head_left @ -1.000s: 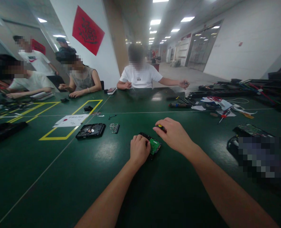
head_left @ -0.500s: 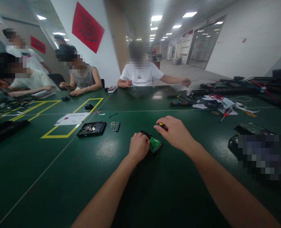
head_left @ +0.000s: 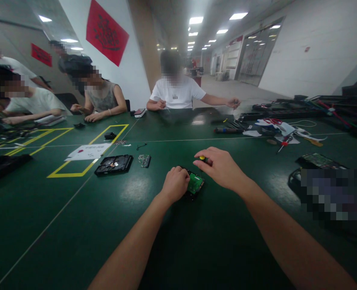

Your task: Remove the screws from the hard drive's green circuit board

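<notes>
A hard drive (head_left: 195,184) lies in front of me on the green table, its green circuit board facing up. My left hand (head_left: 176,184) is closed over its left side, gripping it and covering that part. In my right hand (head_left: 219,166) is a screwdriver (head_left: 202,158) with a yellow-topped handle, held upright between thumb and fingers. Its thin shaft points down at the drive's upper right edge; the exact tip is too small to make out. Left of the drive are a loose circuit board (head_left: 144,160) and a black drive casing (head_left: 114,165).
A paper sheet (head_left: 88,152) lies by yellow tape lines at left. Beyond are a black-handled tool (head_left: 228,130), a red screwdriver (head_left: 283,144) and tangled cables. A device with a circuit board (head_left: 320,161) sits at right. A person in white (head_left: 176,94) sits opposite; others sit at left.
The view has shifted slightly. My left hand stays on the hard drive, and the screwdriver remains upright over it, with my right fingers slightly repositioned around its handle.
</notes>
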{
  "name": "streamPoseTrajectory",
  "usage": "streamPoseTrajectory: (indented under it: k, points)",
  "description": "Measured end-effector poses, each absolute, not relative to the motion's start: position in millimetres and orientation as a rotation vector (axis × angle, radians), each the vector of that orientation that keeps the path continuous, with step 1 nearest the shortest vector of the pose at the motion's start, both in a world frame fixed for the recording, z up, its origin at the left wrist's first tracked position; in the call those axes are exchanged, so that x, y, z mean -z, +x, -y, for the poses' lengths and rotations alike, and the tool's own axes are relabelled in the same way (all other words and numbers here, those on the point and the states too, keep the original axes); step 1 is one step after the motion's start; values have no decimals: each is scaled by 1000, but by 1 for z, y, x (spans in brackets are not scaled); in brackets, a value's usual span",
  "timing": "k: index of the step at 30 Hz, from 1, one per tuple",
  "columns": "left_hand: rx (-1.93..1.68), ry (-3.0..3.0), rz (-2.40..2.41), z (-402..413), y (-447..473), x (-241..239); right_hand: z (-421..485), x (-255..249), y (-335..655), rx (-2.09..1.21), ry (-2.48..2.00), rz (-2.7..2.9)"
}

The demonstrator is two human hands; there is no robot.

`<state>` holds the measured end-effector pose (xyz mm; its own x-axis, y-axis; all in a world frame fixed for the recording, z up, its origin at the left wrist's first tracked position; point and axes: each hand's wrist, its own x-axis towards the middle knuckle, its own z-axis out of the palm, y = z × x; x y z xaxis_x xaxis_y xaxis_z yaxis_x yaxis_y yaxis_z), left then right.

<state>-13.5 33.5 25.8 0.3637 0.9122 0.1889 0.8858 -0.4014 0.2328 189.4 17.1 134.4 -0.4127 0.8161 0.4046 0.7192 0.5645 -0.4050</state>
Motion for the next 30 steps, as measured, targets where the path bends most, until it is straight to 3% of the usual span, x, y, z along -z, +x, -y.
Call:
streamPoseTrajectory:
  k: [30]
  points:
    - [-242, 2603, -1758, -23, -1, -29, -9, -146, 194, -550, -1301, 2119]
